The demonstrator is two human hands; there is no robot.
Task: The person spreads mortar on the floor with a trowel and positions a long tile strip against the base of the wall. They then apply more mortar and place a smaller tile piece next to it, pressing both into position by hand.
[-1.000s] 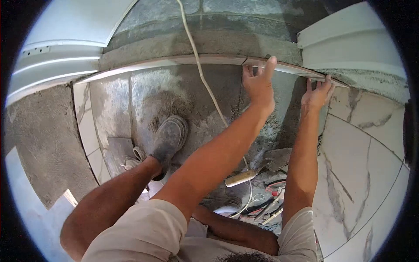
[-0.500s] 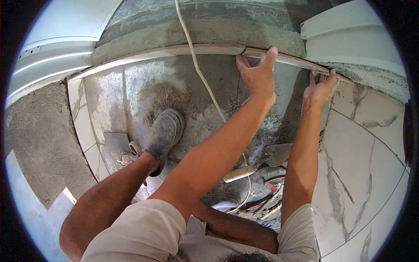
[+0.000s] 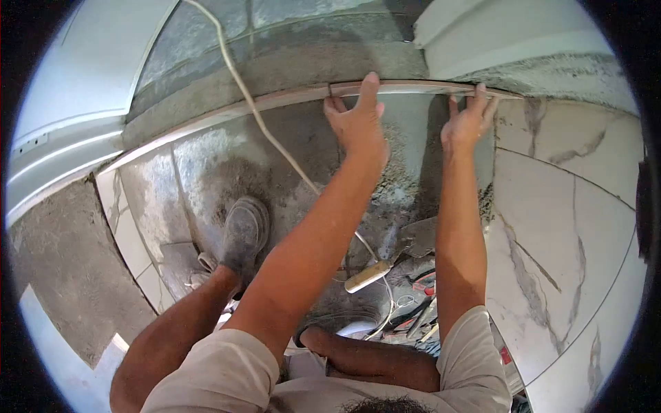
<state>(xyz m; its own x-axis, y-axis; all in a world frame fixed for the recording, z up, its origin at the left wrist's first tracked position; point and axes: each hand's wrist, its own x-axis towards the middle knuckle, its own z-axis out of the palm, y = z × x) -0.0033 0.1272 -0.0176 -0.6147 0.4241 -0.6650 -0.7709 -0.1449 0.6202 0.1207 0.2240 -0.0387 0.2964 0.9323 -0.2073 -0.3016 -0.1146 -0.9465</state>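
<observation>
A narrow tile strip (image 3: 406, 87) stands on edge along the front of a cement ledge. My left hand (image 3: 358, 124) grips its left end, thumb over the top edge and fingers low on its face. Near the strip's right end, my right hand (image 3: 468, 125) holds it with the fingertips, some over the top edge. To the left, another long strip (image 3: 200, 127) runs along the same ledge and meets this one beside my left hand. A pale cable (image 3: 265, 131) crosses over the left strip.
A trowel (image 3: 367, 276) lies on the cement floor between my arms, near a pile of tools (image 3: 420, 318). Marble-look tiles (image 3: 544, 234) cover the right side. My shoe (image 3: 244, 227) stands on the floor at the left. White frames (image 3: 509, 34) flank the ledge.
The whole view has shifted, so the strip and both hands appear further left. The strip's left end now sits more in line with the neighbouring strip. Both hands still hold it.
</observation>
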